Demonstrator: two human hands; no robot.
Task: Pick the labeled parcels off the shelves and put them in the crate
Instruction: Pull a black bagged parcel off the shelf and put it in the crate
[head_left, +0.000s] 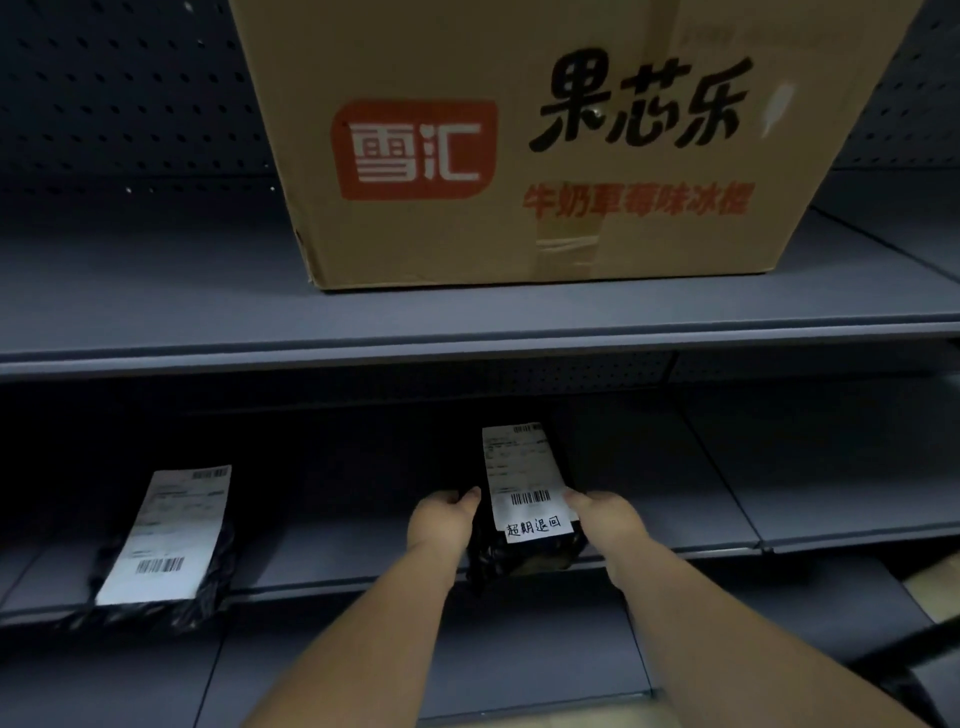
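A black plastic parcel (524, 558) with a white shipping label and a handwritten sticker lies at the front edge of the middle shelf (727, 540). My left hand (441, 522) grips its left side and my right hand (608, 519) grips its right side. A second black parcel with a white label (166, 540) lies flat on the same shelf, far to the left. No crate is in view.
A large brown cardboard box (545, 140) with red and black printing stands on the upper shelf (156, 322), directly above my hands. A lower shelf (519, 660) runs below my forearms. Perforated back panels close the rear of the shelves.
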